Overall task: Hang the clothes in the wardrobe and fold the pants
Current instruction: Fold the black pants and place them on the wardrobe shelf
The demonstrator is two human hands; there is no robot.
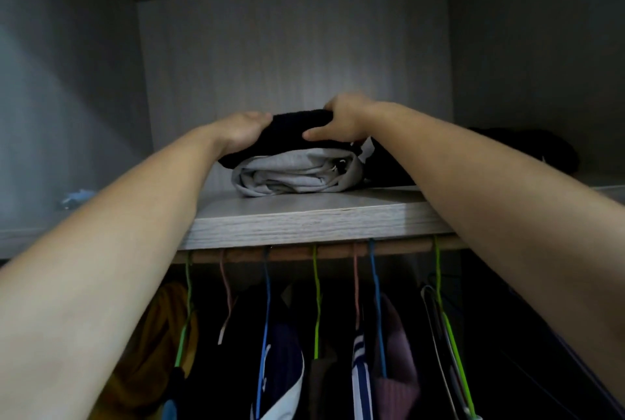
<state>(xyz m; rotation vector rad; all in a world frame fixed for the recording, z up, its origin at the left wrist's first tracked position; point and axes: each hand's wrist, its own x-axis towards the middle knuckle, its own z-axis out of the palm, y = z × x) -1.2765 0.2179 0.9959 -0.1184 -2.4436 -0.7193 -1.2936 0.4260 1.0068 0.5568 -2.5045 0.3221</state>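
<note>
A small pale-blue thing [72, 198] lies far left in shadow, too blurred to identify. A dark heap [527, 149] sits at the shelf's [304, 216] far right.

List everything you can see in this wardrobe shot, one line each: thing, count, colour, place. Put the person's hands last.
black folded garment: one, black, on top of the grey one, centre of the shelf
grey folded garment: one, light grey, lying on the shelf under the black one
dark pile: one, black, on the shelf to the right; what it holds cannot be told
blue item: one, light blue, far left, blurred
shelf: one, pale wood grain, across the middle
rail: one, brownish, just under the shelf
hangers: at least seven, green, pink and blue, on the rail
hanging clothes: several, yellow, dark, navy-and-white, mauve, below the rail
left hand: one, grips the black garment's left end
right hand: one, grips its right end
</note>
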